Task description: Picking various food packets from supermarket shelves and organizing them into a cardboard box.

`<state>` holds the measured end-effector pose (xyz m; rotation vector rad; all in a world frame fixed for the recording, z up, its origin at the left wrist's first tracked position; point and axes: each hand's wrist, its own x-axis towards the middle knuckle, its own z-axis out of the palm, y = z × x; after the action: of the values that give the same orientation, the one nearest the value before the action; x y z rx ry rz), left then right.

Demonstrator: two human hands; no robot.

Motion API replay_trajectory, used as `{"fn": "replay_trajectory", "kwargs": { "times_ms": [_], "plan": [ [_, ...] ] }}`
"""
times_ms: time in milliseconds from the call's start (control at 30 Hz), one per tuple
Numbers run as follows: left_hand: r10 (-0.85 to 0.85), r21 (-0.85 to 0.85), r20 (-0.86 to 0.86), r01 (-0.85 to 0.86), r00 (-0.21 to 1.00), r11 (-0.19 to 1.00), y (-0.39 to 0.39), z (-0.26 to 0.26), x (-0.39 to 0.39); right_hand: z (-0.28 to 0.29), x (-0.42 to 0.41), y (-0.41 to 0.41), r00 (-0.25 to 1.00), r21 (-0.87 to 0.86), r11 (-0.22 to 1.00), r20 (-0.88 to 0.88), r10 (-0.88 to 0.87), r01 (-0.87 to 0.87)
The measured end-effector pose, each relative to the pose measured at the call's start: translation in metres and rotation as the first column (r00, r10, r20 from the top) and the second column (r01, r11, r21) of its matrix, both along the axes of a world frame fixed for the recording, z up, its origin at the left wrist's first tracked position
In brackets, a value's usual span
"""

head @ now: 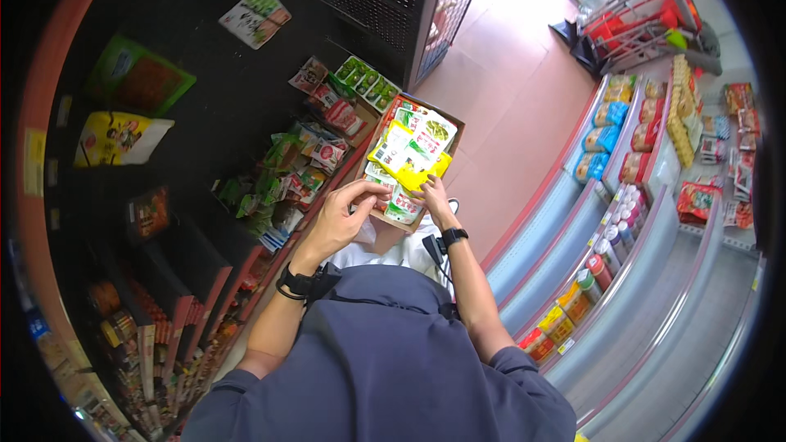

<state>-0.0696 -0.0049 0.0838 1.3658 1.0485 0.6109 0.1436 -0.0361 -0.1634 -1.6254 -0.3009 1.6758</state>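
A cardboard box (459,129) stands before me, holding several flat food packets. On top lie a yellow-and-white packet (408,159) and a white-and-green packet (435,130). Another white-and-green packet (403,207) shows at the near end. My right hand (436,199) reaches over the box's near right side, its fingertips at the lower edge of the yellow-and-white packet; whether they pinch it is unclear. By the near left side hovers my left hand (349,210), fingers bent, thumb apart, nothing visible in it. Both wrists wear black bands.
Bagged foods (295,166) fill a low dark shelf on the left, beside the box. Above them, packets such as a yellow one (116,138) hang on the dark back panel. Tiered shelves (571,215) line the right side. A shopping cart (638,31) stands beyond the tiled floor (485,80).
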Motion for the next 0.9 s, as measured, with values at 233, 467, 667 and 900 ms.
{"fn": "replay_trajectory", "kwargs": {
  "times_ms": [233,467,667,900],
  "plan": [
    [-0.06,-0.059,-0.268,0.046,0.961,0.997,-0.019,-0.02,0.047,-0.024,0.007,0.02,0.187,-0.027,0.697,0.955,0.229,-0.717],
    [-0.015,-0.143,-0.392,-0.045,0.92,0.989,-0.049,-0.035,0.076,-0.039,0.052,0.067,-0.034,-0.191,0.471,0.946,0.321,-0.861],
    [-0.156,-0.248,-0.362,0.067,0.919,0.967,-0.04,-0.04,0.095,-0.052,0.053,0.061,0.053,-0.02,0.475,0.989,0.139,-0.88],
    [0.157,0.319,-0.532,0.025,0.832,0.948,-0.009,-0.102,0.072,0.044,0.047,0.048,0.638,0.556,0.386,0.38,0.67,-0.736]
  ]
}}
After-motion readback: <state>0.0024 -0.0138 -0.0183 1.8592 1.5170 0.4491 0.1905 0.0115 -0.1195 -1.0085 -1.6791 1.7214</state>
